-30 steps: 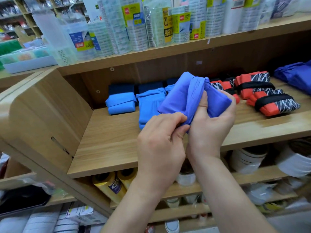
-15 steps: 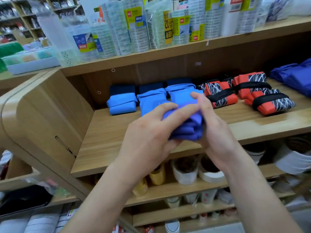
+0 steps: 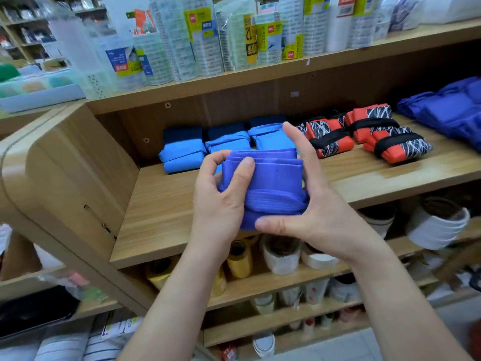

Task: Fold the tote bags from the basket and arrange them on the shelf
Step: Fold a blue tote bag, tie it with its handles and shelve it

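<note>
One bag (image 3: 276, 178) in hold, folded to a thick pad, strap (image 3: 276, 201) wrapped round its lower part.

Left hand (image 3: 221, 204): thumb laid across front face, fingers curled behind left edge. Right hand (image 3: 325, 220): thumb pressed against bottom edge, fingers near straight up along right side and back. Half open in shape, yet clamping. Bag between both hands, in the air, out in front of shelf (image 3: 156, 225), not touching the board.

Risks, as judged:
- Spring-open of the layered top folds on early release of left thumb. Cause: slick-looking fabric, strap sitting low on the pad.
- Slip of strap off bottom end under push from right thumb.
- Knock to the row just beyond the fingertips during reach-in. Cause: little room between hands and that row.
- Crooked landing from a one-handed drop. Better set down with both hands on.

Count:
- Light-blue bags (image 3: 182, 158): three, in a row just beyond hands, the one nearest right hand partly hidden by it.
- Dark-blue bags (image 3: 183, 134): three, one behind each light one.
- Red bags (image 3: 330, 142): three plain, beyond and right of right hand. Possible fourth behind, too dark to tell.
- Blue pile (image 3: 447, 113), far right of right hand: loose, not countable.
- Basket: not in view.
</note>
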### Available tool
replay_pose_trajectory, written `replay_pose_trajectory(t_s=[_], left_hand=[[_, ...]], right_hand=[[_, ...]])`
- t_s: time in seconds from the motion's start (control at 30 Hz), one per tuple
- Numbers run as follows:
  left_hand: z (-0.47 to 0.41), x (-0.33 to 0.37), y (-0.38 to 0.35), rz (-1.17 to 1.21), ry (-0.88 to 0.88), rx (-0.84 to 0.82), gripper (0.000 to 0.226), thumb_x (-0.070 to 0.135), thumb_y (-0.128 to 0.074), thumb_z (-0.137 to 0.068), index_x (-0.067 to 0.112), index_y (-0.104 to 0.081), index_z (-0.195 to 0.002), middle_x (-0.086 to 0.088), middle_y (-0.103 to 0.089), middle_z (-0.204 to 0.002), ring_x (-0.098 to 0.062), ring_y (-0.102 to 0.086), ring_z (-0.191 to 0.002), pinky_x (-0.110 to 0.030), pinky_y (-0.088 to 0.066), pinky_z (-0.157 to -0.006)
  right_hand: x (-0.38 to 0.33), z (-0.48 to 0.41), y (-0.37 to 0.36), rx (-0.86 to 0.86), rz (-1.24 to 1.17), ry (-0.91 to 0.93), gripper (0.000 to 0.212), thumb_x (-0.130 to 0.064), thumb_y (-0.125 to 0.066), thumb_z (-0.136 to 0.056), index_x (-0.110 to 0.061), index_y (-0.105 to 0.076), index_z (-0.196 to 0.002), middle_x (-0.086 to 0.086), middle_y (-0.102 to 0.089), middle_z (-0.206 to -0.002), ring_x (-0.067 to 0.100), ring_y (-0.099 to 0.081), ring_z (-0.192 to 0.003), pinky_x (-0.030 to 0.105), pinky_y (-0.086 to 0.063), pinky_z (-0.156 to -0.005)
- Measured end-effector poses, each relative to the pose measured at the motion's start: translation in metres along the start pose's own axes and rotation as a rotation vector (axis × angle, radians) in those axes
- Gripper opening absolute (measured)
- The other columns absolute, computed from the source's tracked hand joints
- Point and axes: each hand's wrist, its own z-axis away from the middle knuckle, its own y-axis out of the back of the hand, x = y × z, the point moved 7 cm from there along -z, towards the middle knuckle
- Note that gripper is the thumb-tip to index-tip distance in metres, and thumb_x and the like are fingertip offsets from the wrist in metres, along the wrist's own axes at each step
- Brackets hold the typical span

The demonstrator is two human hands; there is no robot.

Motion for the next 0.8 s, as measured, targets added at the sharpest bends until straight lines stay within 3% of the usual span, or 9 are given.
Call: replay_pose_trajectory(t_s=[0.1,0.2,0.27,0.33,0.43,0.5,0.6,0.7,0.8], left_hand=[[0.004,-0.003,-0.001,-0.066,-0.028,-0.065,0.027,0.048,-0.062,-0.085,0.027,-0.056,-0.101,-0.008,-0.068,-0.099,-0.029,-0.065,-0.091,-0.055,-0.052,-0.086],[0.013,-0.007,-0.005,-0.155,-0.107,-0.195,0.028,0.057,-0.056,-0.081,0.037,-0.051,-0.100,0.000,-0.060,-0.092,-0.017,-0.057,-0.082,-0.049,-0.050,-0.086],[0.024,-0.006,-0.014,-0.171,-0.158,-0.305,0.030,0.050,-0.062,-0.085,0.042,-0.050,-0.112,0.010,-0.063,-0.094,-0.010,-0.060,-0.081,-0.031,-0.052,-0.082],[0.029,-0.007,-0.015,-0.155,-0.191,-0.308,0.032,0.037,-0.063,-0.088,0.039,-0.056,-0.119,0.011,-0.066,-0.105,-0.007,-0.064,-0.091,-0.024,-0.051,-0.085],[0.025,-0.009,-0.008,-0.152,-0.236,-0.204,0.012,0.023,-0.063,-0.091,0.027,-0.066,-0.102,0.017,-0.067,-0.096,-0.003,-0.062,-0.090,-0.019,-0.047,-0.084],[0.022,-0.015,-0.006,-0.149,-0.231,-0.157,0.009,0.019,-0.062,-0.093,0.027,-0.067,-0.094,0.019,-0.067,-0.090,-0.002,-0.061,-0.086,-0.019,-0.046,-0.082],[0.026,-0.024,-0.020,-0.149,-0.223,-0.172,0.014,0.019,-0.057,-0.094,0.024,-0.070,-0.090,0.015,-0.071,-0.090,-0.002,-0.064,-0.089,-0.018,-0.046,-0.083],[0.037,-0.034,-0.047,-0.131,-0.148,-0.247,0.022,0.022,-0.050,-0.091,0.017,-0.072,-0.095,0.005,-0.073,-0.096,-0.007,-0.065,-0.094,-0.025,-0.048,-0.088],[0.045,-0.041,-0.072,-0.071,-0.032,-0.424,0.027,0.028,-0.046,-0.090,0.023,-0.067,-0.106,0.007,-0.070,-0.106,-0.003,-0.062,-0.097,-0.021,-0.046,-0.088]], right_hand=[[-0.002,0.002,0.004,0.204,0.106,0.084,0.069,-0.005,-0.084,-0.072,-0.034,-0.053,-0.126,-0.016,-0.061,-0.113,0.000,-0.064,-0.086,0.011,-0.048,-0.074],[0.011,0.008,0.008,0.306,0.053,0.057,0.043,-0.008,-0.074,-0.066,-0.027,-0.062,-0.102,-0.016,-0.065,-0.092,0.002,-0.060,-0.078,0.018,-0.048,-0.072],[0.016,0.015,0.011,0.355,-0.028,0.011,0.039,-0.008,-0.069,-0.061,-0.026,-0.062,-0.095,-0.015,-0.064,-0.085,0.004,-0.060,-0.075,0.021,-0.048,-0.071],[0.014,0.020,0.009,0.308,0.022,-0.017,0.040,-0.010,-0.069,-0.063,-0.027,-0.060,-0.099,-0.014,-0.064,-0.090,0.006,-0.060,-0.080,0.023,-0.049,-0.074],[0.018,0.033,0.002,0.088,-0.030,-0.107,0.060,-0.010,-0.069,-0.072,-0.034,-0.052,-0.123,-0.009,-0.061,-0.118,0.010,-0.062,-0.096,0.028,-0.053,-0.084],[0.024,0.045,0.004,0.066,-0.197,-0.219,0.065,-0.015,-0.072,-0.076,-0.041,-0.047,-0.130,-0.003,-0.058,-0.128,0.014,-0.065,-0.098,0.034,-0.056,-0.079],[0.032,0.057,0.015,0.261,-0.215,-0.277,0.043,-0.025,-0.075,-0.082,-0.032,-0.057,-0.121,0.006,-0.070,-0.109,0.015,-0.068,-0.087,0.033,-0.056,-0.068],[0.033,0.065,0.030,0.480,0.010,-0.174,0.018,-0.021,-0.069,-0.091,-0.024,-0.064,-0.108,0.006,-0.072,-0.097,0.014,-0.066,-0.082,0.033,-0.054,-0.075],[0.035,0.078,0.053,0.603,0.078,-0.158,0.028,-0.029,-0.068,-0.085,-0.029,-0.067,-0.113,0.001,-0.072,-0.103,0.015,-0.068,-0.091,0.036,-0.054,-0.085]])
